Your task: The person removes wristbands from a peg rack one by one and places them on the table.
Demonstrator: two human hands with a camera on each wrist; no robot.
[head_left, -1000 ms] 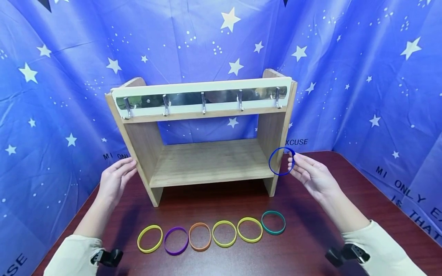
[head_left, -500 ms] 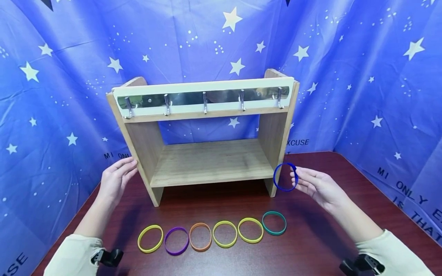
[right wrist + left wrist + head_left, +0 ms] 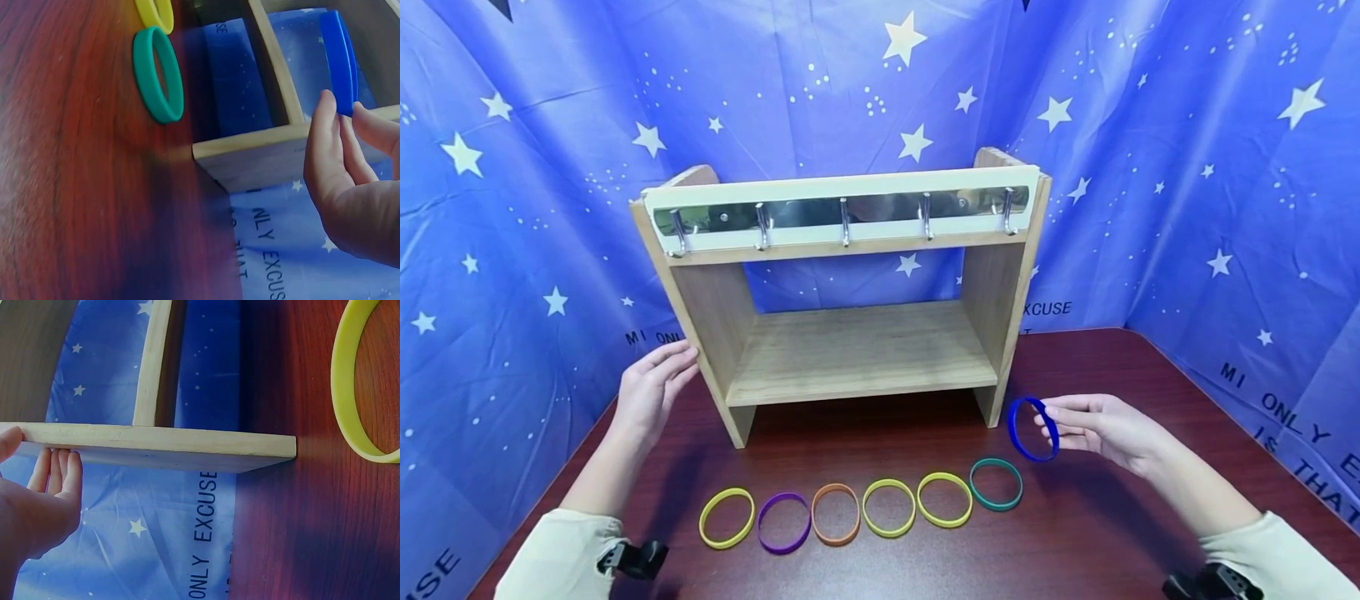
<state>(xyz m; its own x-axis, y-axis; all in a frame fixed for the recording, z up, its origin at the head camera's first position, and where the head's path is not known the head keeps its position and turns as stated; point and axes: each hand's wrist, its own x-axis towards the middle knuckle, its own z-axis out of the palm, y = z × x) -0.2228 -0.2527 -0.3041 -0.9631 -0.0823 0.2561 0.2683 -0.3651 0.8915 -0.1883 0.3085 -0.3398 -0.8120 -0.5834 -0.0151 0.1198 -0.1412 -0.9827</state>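
Note:
In the head view my right hand (image 3: 1112, 429) pinches a blue silicone wristband (image 3: 339, 62) between thumb and fingers. The band hangs upright above the table, near the rack's right foot. A wooden rack (image 3: 861, 350) with a row of metal hooks (image 3: 845, 223) on its top rail stands in front of me; the hooks bear nothing. My left hand (image 3: 651, 387) touches the rack's left side panel (image 3: 156, 437), with fairly straight fingertips on the outer face and the thumb by the front edge.
On the dark red table (image 3: 1097, 542) lie a yellow band (image 3: 727, 546), a purple band (image 3: 784, 551), an orange band (image 3: 835, 543), two more yellow bands (image 3: 887, 534) and a green band (image 3: 145, 75) in a row. A starry blue cloth (image 3: 820, 100) surrounds the table behind.
My right hand has come down and slightly right with the blue wristband, from beside the rack's right panel to low near the green band. The left hand stays at the rack.

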